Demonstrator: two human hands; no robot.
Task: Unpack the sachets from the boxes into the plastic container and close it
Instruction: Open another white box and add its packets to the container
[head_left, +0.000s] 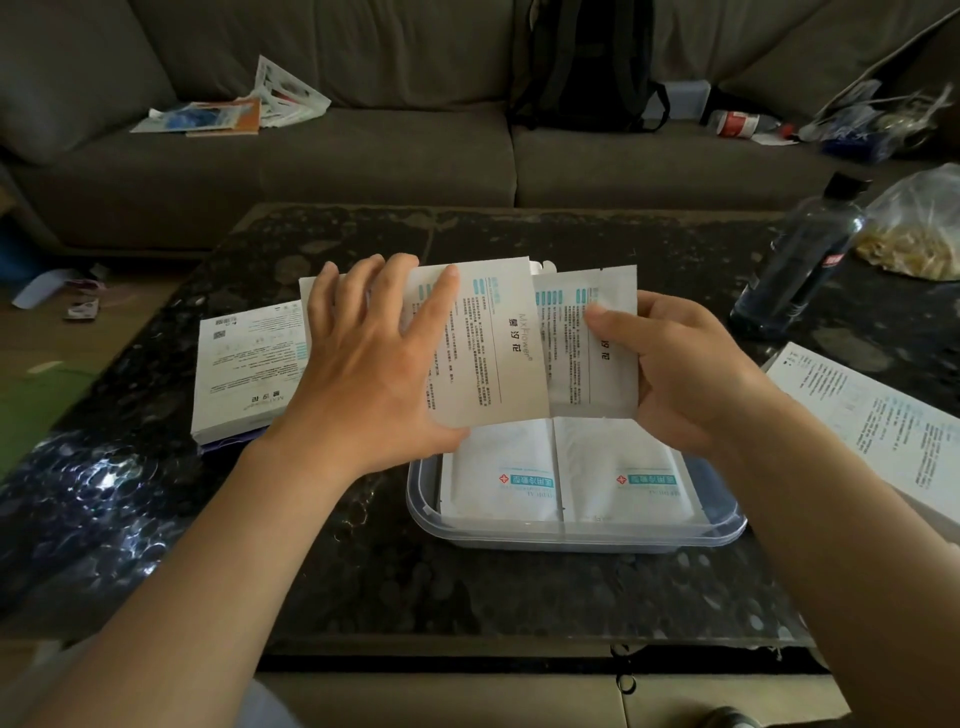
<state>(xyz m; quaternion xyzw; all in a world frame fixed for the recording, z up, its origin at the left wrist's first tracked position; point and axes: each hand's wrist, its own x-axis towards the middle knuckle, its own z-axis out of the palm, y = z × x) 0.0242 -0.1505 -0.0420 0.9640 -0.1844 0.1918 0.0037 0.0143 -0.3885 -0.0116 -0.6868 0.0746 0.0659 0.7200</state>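
Sachets (592, 353) are being pinched by the right hand (675, 374) from the box (483, 343) the spread left hand (363, 364) is gripping, above the open plastic container (431, 519) already holding two; closing seems far off.

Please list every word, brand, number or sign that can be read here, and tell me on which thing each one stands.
"MxFlower", with three Chinese characters beside it: front sachet, sideways.
Red cross sign and teal band, "医用冷敷" legible: sachets in the plastic container, upside down.
Too small or blurred to read: print on the left box, right box, rear sachet, bottle label.
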